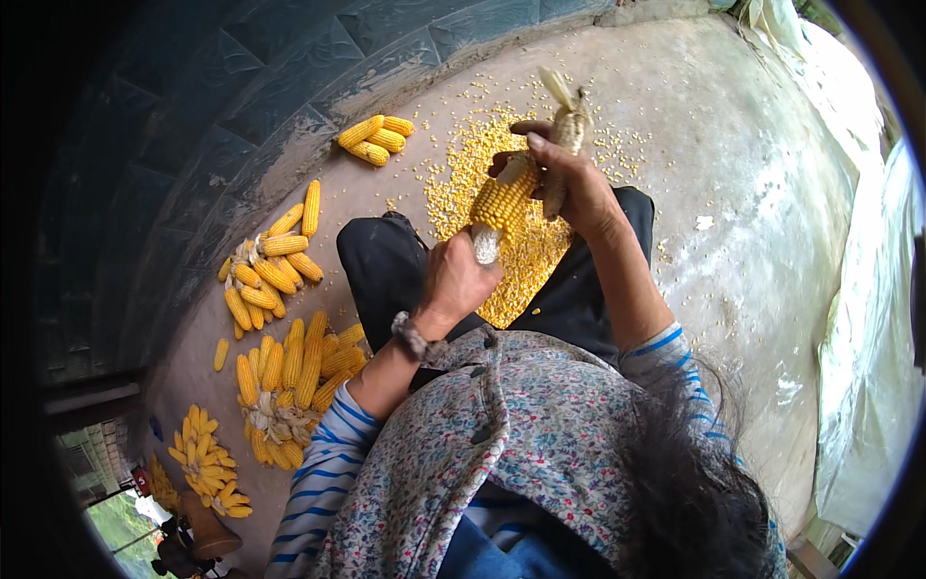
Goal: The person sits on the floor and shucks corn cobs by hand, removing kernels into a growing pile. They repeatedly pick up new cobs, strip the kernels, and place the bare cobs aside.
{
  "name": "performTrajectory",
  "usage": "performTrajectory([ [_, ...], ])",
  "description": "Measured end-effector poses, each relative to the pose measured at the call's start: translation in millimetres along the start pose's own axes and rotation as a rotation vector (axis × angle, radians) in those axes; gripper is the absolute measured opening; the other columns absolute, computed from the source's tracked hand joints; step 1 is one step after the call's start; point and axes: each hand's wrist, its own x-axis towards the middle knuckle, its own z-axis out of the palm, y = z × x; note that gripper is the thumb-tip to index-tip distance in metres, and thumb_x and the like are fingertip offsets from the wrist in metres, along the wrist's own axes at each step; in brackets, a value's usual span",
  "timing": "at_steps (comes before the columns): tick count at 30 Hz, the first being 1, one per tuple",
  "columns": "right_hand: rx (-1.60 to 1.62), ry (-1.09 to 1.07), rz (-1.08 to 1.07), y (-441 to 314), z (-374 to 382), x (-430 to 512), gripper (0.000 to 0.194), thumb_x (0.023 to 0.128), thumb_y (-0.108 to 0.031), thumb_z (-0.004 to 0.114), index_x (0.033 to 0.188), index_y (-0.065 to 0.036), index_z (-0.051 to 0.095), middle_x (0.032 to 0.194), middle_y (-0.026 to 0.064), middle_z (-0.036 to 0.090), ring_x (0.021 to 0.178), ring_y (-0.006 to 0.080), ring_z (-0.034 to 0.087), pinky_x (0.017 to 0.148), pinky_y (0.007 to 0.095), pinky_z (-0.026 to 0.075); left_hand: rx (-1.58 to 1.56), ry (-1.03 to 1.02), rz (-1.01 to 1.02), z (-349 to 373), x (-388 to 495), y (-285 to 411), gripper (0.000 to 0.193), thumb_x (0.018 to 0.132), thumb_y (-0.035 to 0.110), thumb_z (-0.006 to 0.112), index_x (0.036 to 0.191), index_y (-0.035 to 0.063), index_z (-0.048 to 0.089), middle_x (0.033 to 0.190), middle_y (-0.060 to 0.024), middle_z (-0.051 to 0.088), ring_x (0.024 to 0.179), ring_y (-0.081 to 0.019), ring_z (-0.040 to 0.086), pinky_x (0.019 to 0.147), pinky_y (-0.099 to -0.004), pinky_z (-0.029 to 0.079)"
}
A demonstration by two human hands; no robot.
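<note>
My left hand [459, 279] is closed around the bare white lower end of a partly shelled corn cob [504, 199], whose upper part still bears yellow kernels. A husk-covered, pale cob [570, 130] is in my right hand [571, 170], with dry husk sticking up from its top. The fingers of my right hand are by the upper end of the yellow cob; whether they press on it is hard to tell. Below both hands, loose corn kernels [463, 174] lie in a heap on the floor between my dark-trousered legs.
Four-sided blue wall panels [311, 65] run along the upper left. Whole corn cobs lie in a small group [372, 137], a second pile [268, 271], a bundle tied by husks [300, 376] and a farther bundle [202, 459]. Plastic sheeting [868, 347] hangs at the right.
</note>
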Motion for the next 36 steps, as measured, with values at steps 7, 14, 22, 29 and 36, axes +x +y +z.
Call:
performTrajectory([
  [7,-0.188,0.495,-0.172,26.8,25.4,15.6,0.024,0.081,-0.021,0.075,0.091,-0.001,0.068,0.07,0.0046,0.064,0.057,0.0109,0.056,0.056,0.027,0.044,-0.555,-0.331,-0.266,-2.0,-2.6,18.6,0.018,0.072,0.016,0.068,0.075,0.0009,0.059,0.059,-0.0071,0.06,0.049,-0.0222,0.057,0.047,-0.0363,0.043],
  [14,0.034,0.505,-0.174,33.1,19.0,5.2,0.028,0.083,-0.03,0.076,0.082,-0.005,0.065,0.072,-0.0014,0.06,0.06,0.0091,0.052,0.056,0.0268,0.042,-1.299,-0.531,-0.436,2.0,-19.9,15.9,0.024,0.077,0.018,0.068,0.09,-0.001,0.062,0.071,-0.0085,0.064,0.056,-0.0162,0.06,0.05,-0.0271,0.049],
  [22,-0.18,0.152,0.032,2.5,15.4,-2.8,0.035,0.089,-0.032,0.068,0.108,-0.004,0.058,0.086,0.0066,0.066,0.073,0.0132,0.062,0.06,0.0262,0.047,-0.66,-0.224,-0.309,0.8,-12.1,-8.6,0.017,0.074,0.011,0.068,0.086,-0.0004,0.061,0.072,-0.0107,0.064,0.065,-0.0256,0.063,0.06,-0.0378,0.05],
  [29,-0.531,0.368,-0.238,30.5,32.2,15.4,0.017,0.083,-0.017,0.073,0.089,-0.003,0.067,0.069,0.0007,0.062,0.057,0.0088,0.054,0.05,0.0255,0.041,0.086,0.148,0.034,14.2,-18.1,-15.8,0.019,0.073,0.01,0.066,0.084,-0.0029,0.059,0.071,-0.0191,0.063,0.068,-0.0372,0.062,0.064,-0.0449,0.05],
  [36,-0.292,0.444,-0.142,23.7,8.1,8.8,0.034,0.082,-0.034,0.077,0.087,-0.003,0.066,0.067,0.0014,0.06,0.054,0.0095,0.05,0.05,0.0269,0.04,-0.98,-0.471,-0.372,-10.2,-17.4,8.8,0.015,0.077,0.014,0.068,0.08,0.0015,0.061,0.066,-0.0028,0.057,0.051,-0.0128,0.052,0.047,-0.0272,0.04],
])
